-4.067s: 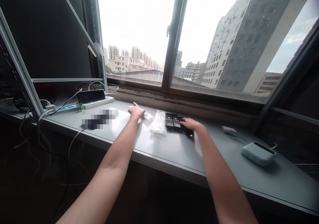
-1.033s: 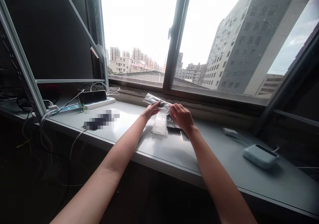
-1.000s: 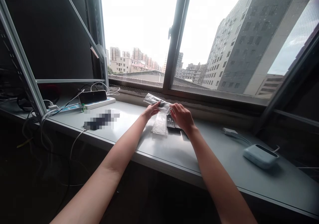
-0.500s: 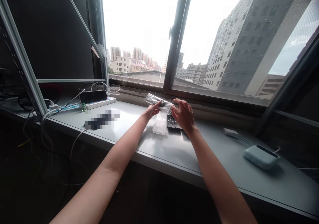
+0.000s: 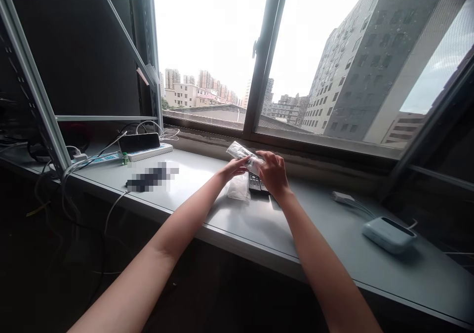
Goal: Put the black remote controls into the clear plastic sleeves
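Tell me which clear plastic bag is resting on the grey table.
The lower clear plastic bag, just left of the black rectangular remotes; the upper clear plastic bag is held up by the left hand and right hand.

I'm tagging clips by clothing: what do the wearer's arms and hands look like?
The left hand and right hand are gloveless. The left arm and right arm show no sleeve, watch or bracelet.

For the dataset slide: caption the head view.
Both hands hold a clear plastic bag above black remotes by the window.
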Tool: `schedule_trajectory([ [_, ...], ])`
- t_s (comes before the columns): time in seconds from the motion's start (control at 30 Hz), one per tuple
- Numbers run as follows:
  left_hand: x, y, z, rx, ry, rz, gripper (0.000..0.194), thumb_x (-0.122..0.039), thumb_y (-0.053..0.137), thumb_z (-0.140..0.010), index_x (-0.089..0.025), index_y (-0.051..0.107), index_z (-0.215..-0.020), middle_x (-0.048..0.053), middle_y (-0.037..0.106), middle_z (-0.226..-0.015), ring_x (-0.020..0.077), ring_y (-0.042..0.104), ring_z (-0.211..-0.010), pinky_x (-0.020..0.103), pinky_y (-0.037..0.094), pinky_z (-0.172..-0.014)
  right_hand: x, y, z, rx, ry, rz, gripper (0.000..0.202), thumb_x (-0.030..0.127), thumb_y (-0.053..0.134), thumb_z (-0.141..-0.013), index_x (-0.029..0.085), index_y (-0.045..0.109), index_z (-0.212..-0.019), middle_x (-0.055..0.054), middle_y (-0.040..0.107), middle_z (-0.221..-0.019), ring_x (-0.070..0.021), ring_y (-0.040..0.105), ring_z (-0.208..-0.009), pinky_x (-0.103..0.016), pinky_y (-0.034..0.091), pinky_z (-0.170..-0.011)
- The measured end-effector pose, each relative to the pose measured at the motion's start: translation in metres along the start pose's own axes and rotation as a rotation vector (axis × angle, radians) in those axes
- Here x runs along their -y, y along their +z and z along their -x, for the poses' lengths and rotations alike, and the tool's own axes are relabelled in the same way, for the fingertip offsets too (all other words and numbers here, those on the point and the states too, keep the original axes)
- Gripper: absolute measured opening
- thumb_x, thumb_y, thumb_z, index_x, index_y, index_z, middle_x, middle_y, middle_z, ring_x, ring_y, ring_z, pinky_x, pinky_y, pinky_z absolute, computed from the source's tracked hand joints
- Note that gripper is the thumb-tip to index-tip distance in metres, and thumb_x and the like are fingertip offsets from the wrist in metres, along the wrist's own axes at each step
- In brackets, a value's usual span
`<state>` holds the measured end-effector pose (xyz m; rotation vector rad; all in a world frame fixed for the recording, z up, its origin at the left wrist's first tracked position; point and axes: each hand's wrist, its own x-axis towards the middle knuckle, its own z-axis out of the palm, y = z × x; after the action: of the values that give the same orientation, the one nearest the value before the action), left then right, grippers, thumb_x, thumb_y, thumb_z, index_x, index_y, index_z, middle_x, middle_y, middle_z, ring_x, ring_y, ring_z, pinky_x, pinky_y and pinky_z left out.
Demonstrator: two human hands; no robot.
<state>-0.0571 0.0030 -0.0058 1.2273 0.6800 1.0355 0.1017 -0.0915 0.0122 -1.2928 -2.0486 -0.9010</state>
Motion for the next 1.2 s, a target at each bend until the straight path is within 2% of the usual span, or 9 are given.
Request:
schedule_trajectory([
  [0.13,0.000,0.006,0.003,0.071,-0.005,-0.001,0.034,-0.044,0.078,-0.080,-0.012,0.069,-0.086,0.004,0.069,-0.074,0.0097,0.064,-0.059,0.021,0.045,-0.061,0.002,-0.002,0.000,-0.030,-0.022,0.035,0.036,0.013,0.040,-0.099,0.019,0.073,-0.112,-0.010,0.064,-0.133,-0.0281,0.049,-0.122,-0.046,0.033,-0.101],
  [0.37,-0.001,0.005,0.002,0.105,0.008,0.053,0.032,-0.042,0.077,-0.081,-0.012,0.068,-0.087,0.002,0.068,-0.070,0.0106,0.066,-0.059,0.021,0.045,-0.057,-0.005,0.004,0.002,-0.101,-0.086,0.088,0.035,0.010,0.045,-0.097,0.022,0.069,-0.119,-0.010,0.064,-0.132,-0.0266,0.049,-0.121,-0.044,0.031,-0.099],
  [0.53,-0.003,0.007,0.007,0.167,-0.011,0.067,0.034,-0.043,0.076,-0.083,-0.011,0.067,-0.088,0.002,0.068,-0.070,0.0112,0.067,-0.064,0.022,0.047,-0.064,-0.009,0.008,0.003,-0.168,-0.121,0.152,0.031,0.010,0.049,-0.097,0.022,0.069,-0.116,-0.009,0.067,-0.125,-0.0252,0.052,-0.114,-0.041,0.031,-0.097],
  [0.67,-0.005,0.009,0.009,0.162,-0.023,0.060,0.032,-0.043,0.073,-0.085,-0.012,0.067,-0.086,0.002,0.068,-0.070,0.0114,0.066,-0.063,0.022,0.047,-0.064,-0.008,0.008,0.002,-0.222,-0.141,0.178,0.024,0.016,0.050,-0.099,0.020,0.070,-0.111,-0.009,0.070,-0.120,-0.0248,0.054,-0.110,-0.040,0.032,-0.094],
  [0.83,-0.006,0.010,0.011,0.163,-0.044,0.054,0.027,-0.039,0.072,-0.087,-0.012,0.068,-0.087,0.002,0.067,-0.070,0.0114,0.066,-0.062,0.022,0.047,-0.062,-0.008,0.007,0.003,-0.220,-0.158,0.192,0.029,0.007,0.051,-0.095,0.021,0.071,-0.109,-0.008,0.070,-0.121,-0.0244,0.054,-0.111,-0.040,0.031,-0.095],
  [0.97,-0.008,0.010,0.012,0.199,-0.064,0.066,0.027,-0.039,0.071,-0.088,-0.012,0.068,-0.088,0.002,0.068,-0.071,0.0115,0.067,-0.062,0.023,0.047,-0.064,-0.011,0.006,0.004,-0.255,-0.167,0.199,0.024,0.010,0.052,-0.096,0.020,0.072,-0.103,-0.008,0.070,-0.120,-0.0232,0.055,-0.109,-0.039,0.030,-0.095],
  [1.2,-0.008,0.009,0.012,0.229,-0.070,0.072,0.026,-0.037,0.064,-0.093,-0.012,0.069,-0.087,0.005,0.069,-0.075,0.0122,0.066,-0.065,0.023,0.047,-0.066,-0.013,0.006,0.005,-0.232,-0.169,0.213,0.027,0.011,0.052,-0.096,0.024,0.070,-0.112,-0.006,0.069,-0.123,-0.0230,0.055,-0.112,-0.038,0.029,-0.095],
])
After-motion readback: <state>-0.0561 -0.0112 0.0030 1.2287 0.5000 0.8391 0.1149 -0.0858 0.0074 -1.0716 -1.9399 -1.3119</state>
